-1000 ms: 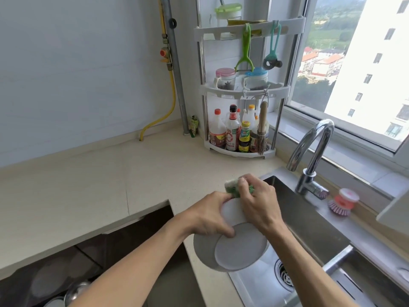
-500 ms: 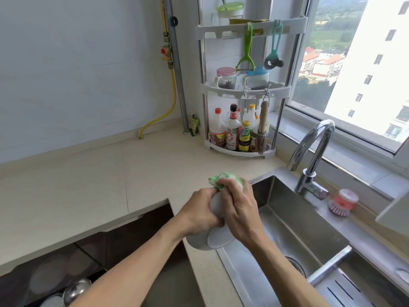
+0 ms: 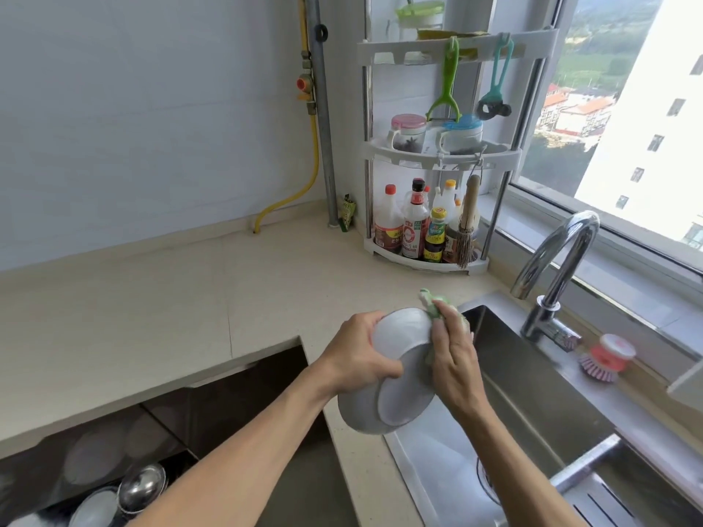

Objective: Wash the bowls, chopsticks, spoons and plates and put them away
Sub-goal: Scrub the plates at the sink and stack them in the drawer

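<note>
My left hand (image 3: 359, 353) grips one white bowl (image 3: 395, 378) by its rim, fingers curled over the edge, and holds it turned bottom-up toward me over the near left corner of the sink (image 3: 532, 382), half above the counter (image 3: 190, 290). My right hand (image 3: 454, 359) presses one green sponge (image 3: 437, 306) against the bowl's right side, fingers bent round the sponge, which sticks out past my fingertips at the top. There is one curved tap (image 3: 551, 260) behind the basin and one red dish brush (image 3: 605, 355) lying on the ledge to its right. In the corner stands one three-tier rack (image 3: 437, 154): on the bottom shelf I count about five bottles (image 3: 414, 222), though those at the back are partly hidden, and one whisk brush (image 3: 467, 230) hangs in front of them. The middle shelf holds two lidded jars (image 3: 407, 133), one with a pink lid and one with a blue lid. Two tools hang from the top tier, a green peeler (image 3: 445, 85) and a teal one (image 3: 494, 85). At lower left, in the dark open drawer (image 3: 171, 424), one steel bowl (image 3: 142, 484) and one white dish (image 3: 95, 507) show.
</note>
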A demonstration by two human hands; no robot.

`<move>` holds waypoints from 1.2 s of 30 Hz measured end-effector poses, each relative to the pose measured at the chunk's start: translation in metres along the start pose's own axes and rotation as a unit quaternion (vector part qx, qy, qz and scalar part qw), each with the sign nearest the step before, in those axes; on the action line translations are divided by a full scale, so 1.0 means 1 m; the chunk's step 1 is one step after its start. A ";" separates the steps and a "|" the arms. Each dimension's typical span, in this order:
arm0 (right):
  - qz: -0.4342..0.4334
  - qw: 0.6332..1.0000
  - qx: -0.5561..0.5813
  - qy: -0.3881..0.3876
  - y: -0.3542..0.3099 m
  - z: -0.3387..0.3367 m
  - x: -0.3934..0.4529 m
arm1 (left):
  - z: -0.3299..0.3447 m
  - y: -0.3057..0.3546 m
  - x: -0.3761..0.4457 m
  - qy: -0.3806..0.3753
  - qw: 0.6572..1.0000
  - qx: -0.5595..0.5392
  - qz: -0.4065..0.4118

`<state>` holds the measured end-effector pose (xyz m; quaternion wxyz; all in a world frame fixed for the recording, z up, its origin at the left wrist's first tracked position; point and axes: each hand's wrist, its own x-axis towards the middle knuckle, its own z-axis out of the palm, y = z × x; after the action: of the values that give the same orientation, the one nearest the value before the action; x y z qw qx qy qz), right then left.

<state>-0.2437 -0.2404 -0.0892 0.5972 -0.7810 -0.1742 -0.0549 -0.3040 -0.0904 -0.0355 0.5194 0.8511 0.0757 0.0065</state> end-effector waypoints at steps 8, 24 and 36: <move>0.023 0.994 0.056 0.089 -0.010 -0.011 0.009 | -0.004 0.003 -0.009 -0.021 0.994 -0.101 0.023; -0.153 0.977 -0.143 -0.027 -0.041 0.005 0.009 | -0.010 0.008 -0.006 -0.011 0.998 -0.058 -0.008; -0.047 0.998 -0.032 0.001 -0.015 0.005 0.015 | -0.006 0.003 -0.014 0.054 0.995 -0.086 -0.011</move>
<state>-0.2350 -0.2286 -0.0724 0.5685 -0.7908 -0.2087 -0.0891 -0.3180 -0.0878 -0.0291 0.5862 0.8006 0.1123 0.0531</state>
